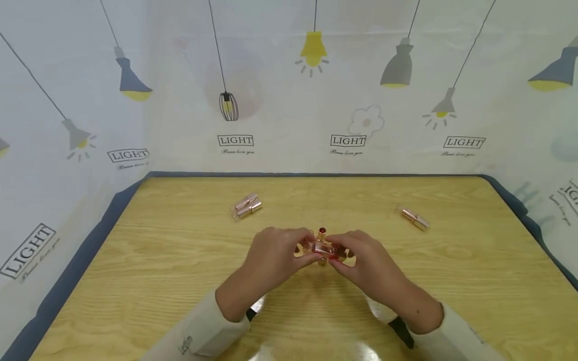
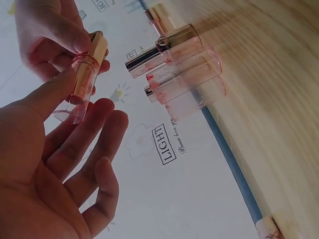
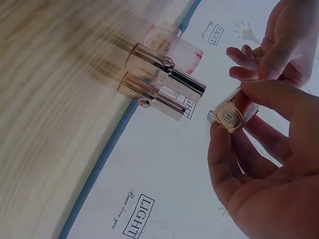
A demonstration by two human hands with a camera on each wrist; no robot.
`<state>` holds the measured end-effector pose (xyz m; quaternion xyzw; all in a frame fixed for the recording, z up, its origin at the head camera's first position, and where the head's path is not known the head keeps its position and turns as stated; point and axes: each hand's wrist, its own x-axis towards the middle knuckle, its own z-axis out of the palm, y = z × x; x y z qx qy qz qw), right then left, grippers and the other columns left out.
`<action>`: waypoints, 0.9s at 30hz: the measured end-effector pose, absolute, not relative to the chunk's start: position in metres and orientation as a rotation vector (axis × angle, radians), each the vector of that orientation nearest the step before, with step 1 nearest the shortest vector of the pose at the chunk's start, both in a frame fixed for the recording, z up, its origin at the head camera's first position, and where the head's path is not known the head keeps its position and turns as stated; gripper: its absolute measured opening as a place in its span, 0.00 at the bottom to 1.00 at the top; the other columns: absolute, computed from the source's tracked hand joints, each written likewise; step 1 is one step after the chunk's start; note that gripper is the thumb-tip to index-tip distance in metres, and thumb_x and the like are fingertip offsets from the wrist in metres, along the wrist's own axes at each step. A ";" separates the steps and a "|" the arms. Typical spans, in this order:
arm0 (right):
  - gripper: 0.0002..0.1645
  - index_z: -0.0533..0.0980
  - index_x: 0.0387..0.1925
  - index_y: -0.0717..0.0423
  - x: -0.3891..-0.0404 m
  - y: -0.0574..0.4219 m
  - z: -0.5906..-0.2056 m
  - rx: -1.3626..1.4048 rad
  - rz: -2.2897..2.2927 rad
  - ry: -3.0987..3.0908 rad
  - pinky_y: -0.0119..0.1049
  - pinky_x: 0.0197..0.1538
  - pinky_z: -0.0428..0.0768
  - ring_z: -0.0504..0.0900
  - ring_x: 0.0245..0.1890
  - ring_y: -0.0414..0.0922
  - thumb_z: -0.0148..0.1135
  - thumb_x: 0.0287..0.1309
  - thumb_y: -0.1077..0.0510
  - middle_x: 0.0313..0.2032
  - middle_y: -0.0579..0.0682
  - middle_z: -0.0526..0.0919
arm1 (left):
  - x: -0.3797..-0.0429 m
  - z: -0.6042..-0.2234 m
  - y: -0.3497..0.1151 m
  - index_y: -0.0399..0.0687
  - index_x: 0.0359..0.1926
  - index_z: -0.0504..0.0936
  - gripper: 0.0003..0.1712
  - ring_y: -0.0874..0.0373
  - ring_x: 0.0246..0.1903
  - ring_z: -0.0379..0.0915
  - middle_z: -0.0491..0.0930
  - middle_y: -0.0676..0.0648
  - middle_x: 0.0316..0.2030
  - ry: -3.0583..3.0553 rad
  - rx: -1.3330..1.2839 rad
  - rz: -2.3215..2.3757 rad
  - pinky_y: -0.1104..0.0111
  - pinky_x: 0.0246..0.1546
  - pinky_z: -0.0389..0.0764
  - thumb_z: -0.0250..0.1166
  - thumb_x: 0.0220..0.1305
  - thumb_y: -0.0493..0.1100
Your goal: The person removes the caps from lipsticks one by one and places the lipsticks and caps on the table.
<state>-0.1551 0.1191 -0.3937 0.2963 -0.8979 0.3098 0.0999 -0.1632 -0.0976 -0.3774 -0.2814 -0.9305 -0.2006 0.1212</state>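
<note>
Between both hands is a lipstick (image 2: pixel 88 74) with a gold case and a clear cap (image 2: pixel 75 114). My left hand (image 1: pixel 276 256) pinches it at the clear cap end. The thumb and fingers of my right hand (image 1: pixel 374 264) grip the gold base (image 3: pixel 230 117), whose round bottom carries a label. Just beyond the hands, an uncapped lipstick with a dark red tip (image 1: pixel 322 231) stands on the table. The left wrist view shows gold tubes (image 2: pixel 187 42) and clear caps (image 2: pixel 194 79) standing close together; the hands partly hide them in the head view.
Two lipsticks (image 1: pixel 248 205) lie side by side at the far left of the wooden table (image 1: pixel 171 265). Another lipstick (image 1: pixel 414 219) lies at the far right. A white curtain (image 1: pixel 289 100) printed with lamps surrounds the table's back and sides.
</note>
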 end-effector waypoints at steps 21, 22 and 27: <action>0.28 0.80 0.56 0.58 -0.151 0.125 -0.384 0.836 0.862 -2.756 0.32 0.40 0.84 0.85 0.39 0.40 0.76 0.51 0.65 0.42 0.48 0.85 | -0.163 -0.377 -0.096 0.58 0.37 0.87 0.17 0.70 0.22 0.78 0.88 0.59 0.29 -2.723 -0.811 -0.557 0.78 0.21 0.68 0.74 0.54 0.62; 0.28 0.80 0.55 0.59 -0.151 0.125 -0.384 0.836 0.856 -2.750 0.32 0.40 0.84 0.85 0.39 0.40 0.76 0.51 0.65 0.41 0.48 0.84 | -0.163 -0.377 -0.096 0.59 0.37 0.87 0.17 0.70 0.21 0.77 0.88 0.59 0.29 -2.725 -0.807 -0.555 0.78 0.21 0.68 0.74 0.54 0.62; 0.23 0.82 0.51 0.61 -0.151 0.126 -0.386 0.847 0.840 -2.702 0.30 0.39 0.84 0.85 0.38 0.40 0.76 0.50 0.65 0.40 0.49 0.84 | -0.162 -0.379 -0.096 0.58 0.36 0.87 0.17 0.70 0.19 0.73 0.87 0.60 0.30 -2.712 -0.802 -0.515 0.77 0.20 0.67 0.74 0.54 0.62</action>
